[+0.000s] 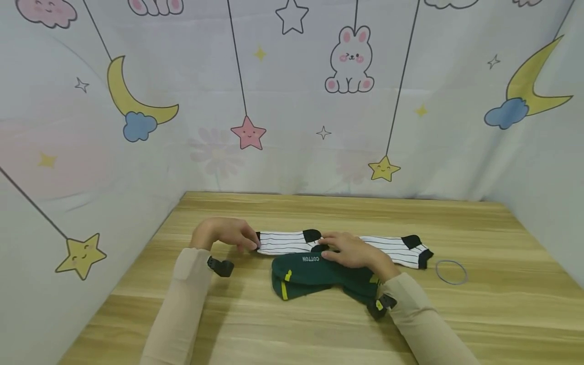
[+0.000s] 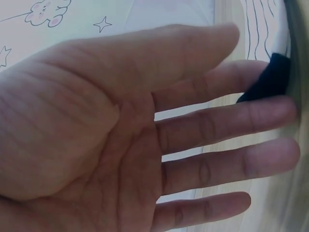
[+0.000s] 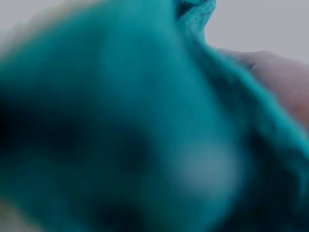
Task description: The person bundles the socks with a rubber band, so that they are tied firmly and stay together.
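Note:
A white sock (image 1: 280,243) with thin dark stripes and black ends lies flat at the middle of the table. At its left cuff is my left hand (image 1: 230,233); in the left wrist view the fingers are nearly straight and the fingertips meet the dark cuff (image 2: 270,79). My right hand (image 1: 349,249) rests palm down with extended fingers at the black toe end. Under its wrist lie dark green socks (image 1: 305,276) with yellow marks and the word COTTON. Green fabric (image 3: 145,72) fills most of the right wrist view, hiding those fingers.
A second striped sock (image 1: 388,248) lies to the right, partly behind the right hand. Farther right is a thin blue loop (image 1: 466,275) on the wooden table (image 1: 283,334). A white curtain (image 1: 292,101) printed with stars, moons and a rabbit stands behind and at both sides.

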The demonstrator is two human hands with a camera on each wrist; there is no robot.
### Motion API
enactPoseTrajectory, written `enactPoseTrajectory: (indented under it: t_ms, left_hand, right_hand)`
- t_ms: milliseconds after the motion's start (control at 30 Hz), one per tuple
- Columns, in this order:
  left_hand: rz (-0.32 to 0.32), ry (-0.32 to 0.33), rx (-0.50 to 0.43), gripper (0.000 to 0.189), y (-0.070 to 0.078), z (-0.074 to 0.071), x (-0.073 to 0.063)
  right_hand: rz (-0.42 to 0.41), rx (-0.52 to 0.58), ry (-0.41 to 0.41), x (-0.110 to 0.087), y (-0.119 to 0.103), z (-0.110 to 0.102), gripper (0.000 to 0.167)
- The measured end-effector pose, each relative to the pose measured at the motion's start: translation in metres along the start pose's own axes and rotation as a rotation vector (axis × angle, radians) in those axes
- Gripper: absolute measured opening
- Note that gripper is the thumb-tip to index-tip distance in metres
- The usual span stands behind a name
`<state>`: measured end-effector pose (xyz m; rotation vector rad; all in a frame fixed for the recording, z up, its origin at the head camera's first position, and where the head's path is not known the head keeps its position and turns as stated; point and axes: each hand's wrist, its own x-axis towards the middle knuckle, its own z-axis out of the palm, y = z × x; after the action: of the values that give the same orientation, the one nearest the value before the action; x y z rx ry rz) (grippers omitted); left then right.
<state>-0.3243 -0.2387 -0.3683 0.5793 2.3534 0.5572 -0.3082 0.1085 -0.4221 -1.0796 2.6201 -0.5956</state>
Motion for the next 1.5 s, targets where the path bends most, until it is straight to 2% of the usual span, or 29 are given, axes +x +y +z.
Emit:
enactPoseTrajectory:
  t_ms: [167,300,633,733,900,1000,1100,1200,1300,1400,1500]
  left_hand:
    - [0.012,-0.002,0.009,0.028,0.001,0.0,-0.001]
    - [0.022,0.001,-0.004,0.027,0.001,-0.001,-0.001]
    - [0.06,0.027,-0.016,0.027,0.002,-0.001,-0.003]
    - [0.096,0.038,-0.012,0.027,0.003,-0.001,-0.004]
    - [0.198,0.08,-0.03,0.023,0.005,-0.003,-0.005]
    - [0.245,0.121,-0.054,0.021,0.006,-0.005,-0.006]
    - [0.254,0.143,-0.075,0.017,0.008,-0.005,-0.006]
    - [0.251,0.15,-0.073,0.014,0.009,-0.004,-0.006]
    - [0.258,0.156,-0.076,0.013,0.009,-0.004,-0.005]
    - [0.277,0.167,-0.084,0.012,0.009,-0.003,-0.004]
    - [0.285,0.18,-0.084,0.012,0.01,-0.004,-0.004]
  right_hand:
    - [-0.061,0.023,0.014,0.0,0.002,-0.001,0.041]
    - [-0.053,0.052,0.051,0.001,0.003,-0.002,0.034]
    - [0.077,0.202,0.278,0.005,-0.001,-0.003,0.015]
    - [0.136,0.234,0.33,0.006,-0.003,-0.003,0.013]
    - [0.248,0.236,0.396,0.007,-0.005,-0.005,0.01]
    - [0.251,0.24,0.397,0.007,-0.003,-0.006,0.011]
    - [0.215,0.289,0.37,0.006,-0.001,-0.008,0.012]
    - [0.179,0.338,0.327,0.003,0.001,-0.011,0.027]
    - [0.141,0.333,0.287,0.0,0.002,-0.014,0.039]
    - [0.112,0.307,0.263,-0.003,0.001,-0.016,0.03]
    - [0.106,0.331,0.25,-0.005,-0.001,-0.017,0.018]
